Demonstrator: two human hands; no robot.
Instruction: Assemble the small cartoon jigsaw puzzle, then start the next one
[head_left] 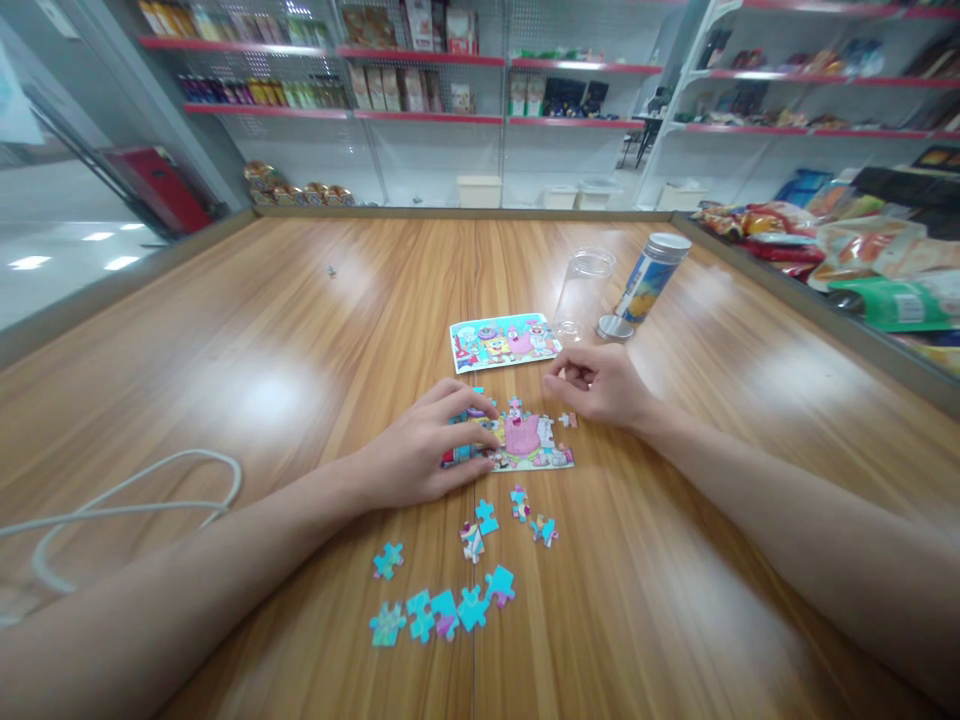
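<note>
A partly joined jigsaw puzzle (pixel 520 432) of cartoon figures lies on the table, its pink figure in plain sight. My left hand (pixel 431 440) rests over the puzzle's left part with fingers spread, hiding some of it. Just above the puzzle's right end, my right hand (pixel 598 385) is closed, thumb and fingertips together; whether anything is between them is hidden. Beneath it lies a small loose puzzle piece (pixel 568 420). Several more loose pieces, mostly blue, are strewn nearer to me, among them one light-blue piece (pixel 472 607). Beyond the puzzle sits a reference picture card (pixel 504 342).
Right of the card stand a clear plastic jar (pixel 585 285) and a tall blue can (pixel 652 278), with a round metal lid (pixel 615 327) by the can. A white cable (pixel 142 510) loops at left. Snack packets (pixel 870 250) fill the right side beyond the table edge.
</note>
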